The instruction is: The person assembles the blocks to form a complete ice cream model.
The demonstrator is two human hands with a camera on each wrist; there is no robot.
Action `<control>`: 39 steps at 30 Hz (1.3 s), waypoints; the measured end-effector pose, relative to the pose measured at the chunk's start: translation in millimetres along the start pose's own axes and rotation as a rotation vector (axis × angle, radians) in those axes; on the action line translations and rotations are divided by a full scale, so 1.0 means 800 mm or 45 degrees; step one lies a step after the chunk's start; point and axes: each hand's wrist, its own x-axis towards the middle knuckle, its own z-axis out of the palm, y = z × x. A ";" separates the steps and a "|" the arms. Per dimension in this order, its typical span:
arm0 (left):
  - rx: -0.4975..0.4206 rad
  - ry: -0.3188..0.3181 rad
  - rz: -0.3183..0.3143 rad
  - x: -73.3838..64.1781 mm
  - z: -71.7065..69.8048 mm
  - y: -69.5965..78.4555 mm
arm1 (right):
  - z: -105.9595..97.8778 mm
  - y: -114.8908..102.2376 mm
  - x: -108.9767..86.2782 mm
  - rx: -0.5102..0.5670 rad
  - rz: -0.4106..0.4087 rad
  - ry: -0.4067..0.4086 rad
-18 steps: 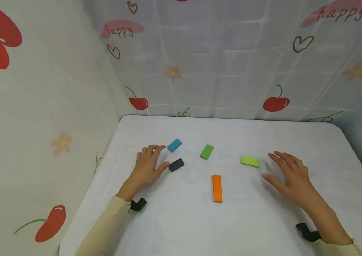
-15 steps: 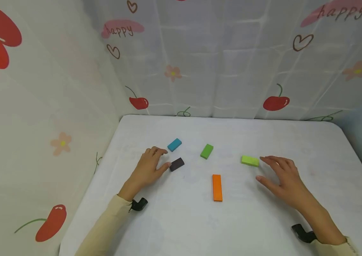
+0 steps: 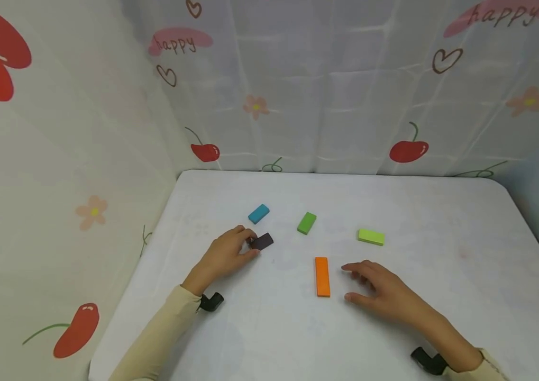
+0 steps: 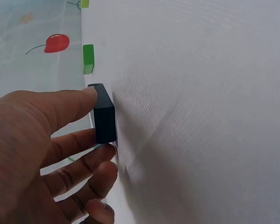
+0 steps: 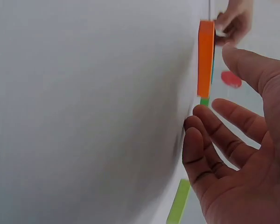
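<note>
- The left hand point(image 3: 228, 254) pinches the left end of the dark rectangular block point(image 3: 263, 242) in a narrow grip, thumb on one side and fingers on the other
- That block sits left of the middle of the tabletop point(image 3: 259, 328), nearer the far edge than the orange block point(image 3: 322, 277)
- The right hand point(image 3: 376, 288) holds nothing, its grip wide, thumb well apart from the gently bent fingers
- The orange block lies flat near the middle of the tabletop, long side toward the left and right edges, just beside those fingertips and apart from them
- Toward the far edge, left to right, lie the blue block point(image 3: 258, 214), the green block point(image 3: 307, 223) and the lime block point(image 3: 371, 237)
- A cherry-printed curtain point(image 3: 326, 116) hangs behind the far edge
</note>
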 end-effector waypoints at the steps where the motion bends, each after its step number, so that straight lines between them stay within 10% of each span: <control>1: 0.013 -0.001 -0.002 0.001 0.000 0.000 | 0.003 -0.004 0.000 -0.003 -0.026 -0.011; 39: 0.011 -0.100 0.103 0.044 0.017 0.049 | 0.026 -0.029 0.018 -0.086 -0.165 -0.070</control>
